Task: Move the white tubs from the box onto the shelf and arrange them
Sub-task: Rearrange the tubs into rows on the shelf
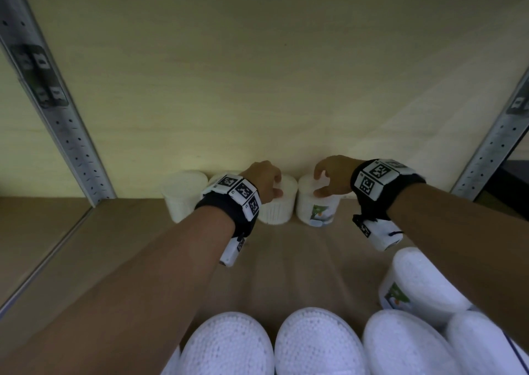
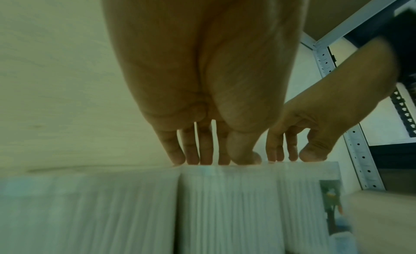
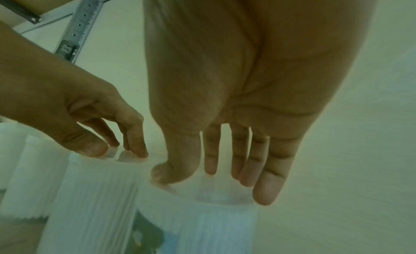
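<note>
Several white tubs stand in a row at the back of the wooden shelf (image 1: 86,246). My left hand (image 1: 270,184) grips the top of the third tub (image 1: 279,206) from above, thumb in front and fingers behind. My right hand (image 1: 326,178) grips the lid of the neighbouring tub (image 1: 312,206), whose printed label faces me. In the left wrist view the left hand (image 2: 220,156) has its fingertips on the ribbed tub (image 2: 227,204). In the right wrist view the right hand (image 3: 202,176) spans its tub's lid (image 3: 202,222), thumb on the near rim. The two tubs stand side by side, almost touching.
Two more tubs (image 1: 183,194) stand to the left, one partly behind my left wrist. Several tubs (image 1: 317,343) fill the bottom of the head view, one labelled tub (image 1: 420,280) at the right. Perforated metal uprights (image 1: 57,117) (image 1: 492,151) flank the shelf; a pale back panel closes it.
</note>
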